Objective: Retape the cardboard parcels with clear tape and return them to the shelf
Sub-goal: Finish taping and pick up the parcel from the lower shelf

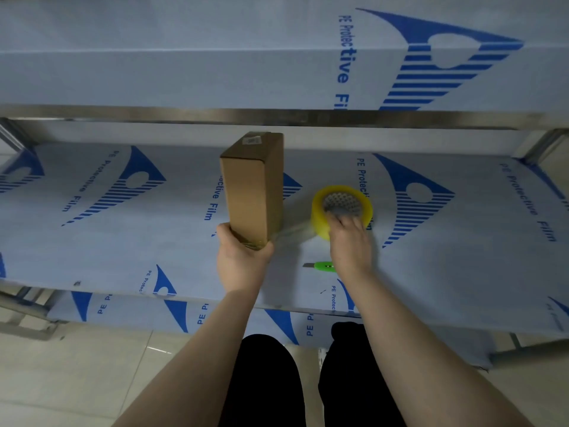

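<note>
Two hands work over the film-covered shelf: the left hand grips the near end of the cardboard parcel, fingers curled round it, while the right hand hooks its fingers into the clear tape roll just beside, a strip stretched between.

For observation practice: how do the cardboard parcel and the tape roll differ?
The cardboard parcel is a brown, opaque box; the tape roll is a yellowish, translucent ring. The left hand grips the parcel's near end; the right hand grips the roll. A stretched tape strip joins both.
</note>
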